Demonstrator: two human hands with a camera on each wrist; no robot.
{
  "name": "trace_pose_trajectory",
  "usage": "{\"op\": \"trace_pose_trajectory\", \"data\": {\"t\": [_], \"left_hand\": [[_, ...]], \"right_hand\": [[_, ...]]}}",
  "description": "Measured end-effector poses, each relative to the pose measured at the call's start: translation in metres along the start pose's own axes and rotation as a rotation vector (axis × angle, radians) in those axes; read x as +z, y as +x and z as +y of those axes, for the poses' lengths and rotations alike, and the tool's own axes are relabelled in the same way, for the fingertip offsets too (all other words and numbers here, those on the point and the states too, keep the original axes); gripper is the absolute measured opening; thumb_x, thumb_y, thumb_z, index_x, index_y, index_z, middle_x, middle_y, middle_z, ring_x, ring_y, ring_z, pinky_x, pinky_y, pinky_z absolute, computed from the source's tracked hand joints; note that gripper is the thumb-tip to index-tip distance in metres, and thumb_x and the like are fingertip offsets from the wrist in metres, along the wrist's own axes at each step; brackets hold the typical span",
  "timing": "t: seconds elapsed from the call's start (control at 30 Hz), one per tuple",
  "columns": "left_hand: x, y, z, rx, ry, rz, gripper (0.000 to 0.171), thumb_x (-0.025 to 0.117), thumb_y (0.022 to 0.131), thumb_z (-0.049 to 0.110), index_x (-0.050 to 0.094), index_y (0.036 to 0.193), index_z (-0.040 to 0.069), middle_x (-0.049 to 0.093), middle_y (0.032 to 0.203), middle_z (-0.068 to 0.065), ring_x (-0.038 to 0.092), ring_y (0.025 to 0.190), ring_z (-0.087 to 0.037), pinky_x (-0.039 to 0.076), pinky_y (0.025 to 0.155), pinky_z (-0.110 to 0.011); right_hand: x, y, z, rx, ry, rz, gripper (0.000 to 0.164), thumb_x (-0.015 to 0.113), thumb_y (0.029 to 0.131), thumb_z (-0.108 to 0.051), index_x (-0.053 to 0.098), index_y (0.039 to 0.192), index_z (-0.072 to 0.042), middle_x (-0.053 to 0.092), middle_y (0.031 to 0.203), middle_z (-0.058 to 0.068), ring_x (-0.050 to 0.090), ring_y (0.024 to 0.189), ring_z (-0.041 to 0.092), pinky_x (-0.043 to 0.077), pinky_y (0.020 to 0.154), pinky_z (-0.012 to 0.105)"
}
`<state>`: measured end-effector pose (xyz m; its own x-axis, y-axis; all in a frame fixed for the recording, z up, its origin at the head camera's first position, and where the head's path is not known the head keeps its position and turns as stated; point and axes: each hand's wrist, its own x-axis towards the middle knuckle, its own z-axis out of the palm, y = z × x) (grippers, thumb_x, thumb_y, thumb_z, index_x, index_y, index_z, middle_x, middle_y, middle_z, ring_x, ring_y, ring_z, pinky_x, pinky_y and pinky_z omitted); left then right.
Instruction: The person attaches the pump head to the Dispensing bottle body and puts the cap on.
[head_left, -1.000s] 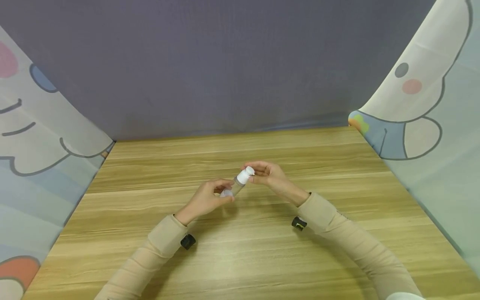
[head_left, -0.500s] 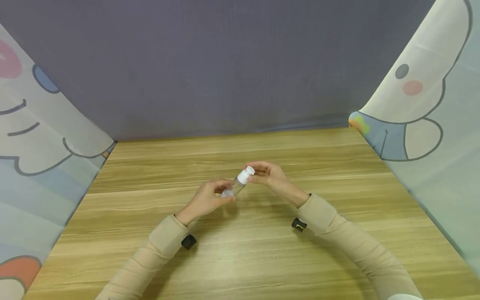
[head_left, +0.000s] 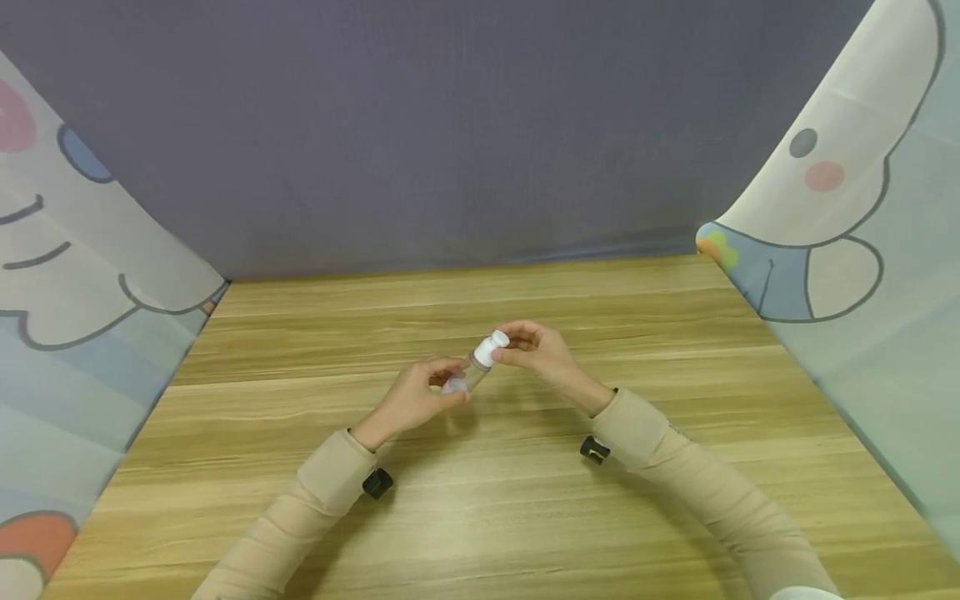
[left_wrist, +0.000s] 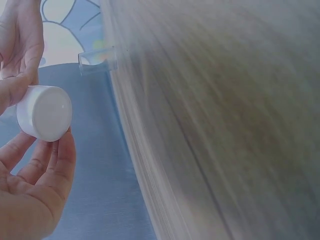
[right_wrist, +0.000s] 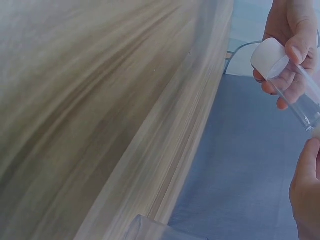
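A slim clear bottle (right_wrist: 303,102) with a white base (left_wrist: 51,113) and a white top (head_left: 487,350) is held tilted above the table, its top pointing to the far right. My left hand (head_left: 417,392) grips the lower end, fingers on one side and thumb on the other. With thumb and fingers, my right hand (head_left: 542,354) pinches the white top. In the right wrist view the clear body seems to hold no liquid. The grip of the right hand is mostly cut off in both wrist views.
A clear cylindrical piece (left_wrist: 97,61) stands on the wooden table (head_left: 480,517) near the right hand's side; the head view does not plainly show it. Grey cloth (head_left: 465,142) hangs behind the table, and cartoon-printed cloth (head_left: 840,183) hangs at the sides.
My right thumb and fingers have shifted slightly around the white top, and the right wrist has moved a little to the left. The left hand and the bottle stay almost in place.
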<state>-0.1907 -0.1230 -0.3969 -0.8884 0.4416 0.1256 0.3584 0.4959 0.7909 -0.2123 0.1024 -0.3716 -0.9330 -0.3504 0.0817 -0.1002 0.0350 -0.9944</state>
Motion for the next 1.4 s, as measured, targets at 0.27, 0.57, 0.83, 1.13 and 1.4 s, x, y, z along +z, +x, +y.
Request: {"op": "trace_pose_trajectory", "data": {"t": [0.27,0.57,0.83,1.13,1.4], "left_hand": [[-0.001,-0.0007,-0.0013,-0.003,-0.001,-0.005,0.045,0.072,0.079,0.022,0.059,0.119,0.004,0.064,0.105,-0.006,0.061,0.095,-0.02,0.052,0.086,-0.034],[-0.0013,-0.0028,0.0015,-0.016,-0.009,-0.028,0.046,0.072,0.079,0.025,0.06,0.119,0.005,0.066,0.105,-0.007,0.061,0.095,-0.019,0.051,0.085,-0.035],[-0.0019,-0.003,0.0005,-0.02,-0.021,-0.034,0.047,0.071,0.08,0.026,0.059,0.119,0.004,0.065,0.107,-0.007,0.06,0.098,-0.021,0.051,0.088,-0.036],[-0.0023,-0.0027,0.0017,-0.028,-0.038,-0.04,0.046,0.071,0.08,0.026,0.059,0.119,0.004,0.065,0.109,-0.011,0.06,0.099,-0.023,0.05,0.088,-0.038],[-0.0024,-0.0031,0.0038,-0.032,-0.029,-0.034,0.046,0.071,0.08,0.026,0.059,0.119,0.003,0.065,0.108,-0.01,0.061,0.098,-0.023,0.051,0.087,-0.037]], "right_hand": [[-0.0009,0.0014,0.0023,-0.002,-0.007,-0.03,0.044,0.067,0.08,-0.003,0.051,0.12,0.007,0.059,0.115,0.015,0.058,0.101,0.022,0.051,0.085,0.026],[-0.0042,0.0001,0.0013,-0.041,0.084,-0.178,0.047,0.064,0.081,0.0,0.047,0.124,0.009,0.058,0.122,0.016,0.058,0.107,0.015,0.05,0.091,0.03],[-0.0034,-0.0004,-0.0005,-0.035,0.085,-0.189,0.047,0.062,0.082,0.002,0.046,0.124,0.012,0.05,0.127,0.028,0.059,0.105,0.012,0.05,0.09,0.029],[-0.0021,-0.0018,-0.0027,-0.035,0.067,-0.157,0.045,0.062,0.082,0.003,0.046,0.124,0.012,0.048,0.127,0.031,0.059,0.102,0.013,0.051,0.088,0.028],[-0.0012,-0.0013,-0.0025,-0.019,0.059,-0.133,0.044,0.061,0.082,0.003,0.047,0.122,0.013,0.051,0.125,0.028,0.06,0.101,0.011,0.051,0.087,0.027]]}}
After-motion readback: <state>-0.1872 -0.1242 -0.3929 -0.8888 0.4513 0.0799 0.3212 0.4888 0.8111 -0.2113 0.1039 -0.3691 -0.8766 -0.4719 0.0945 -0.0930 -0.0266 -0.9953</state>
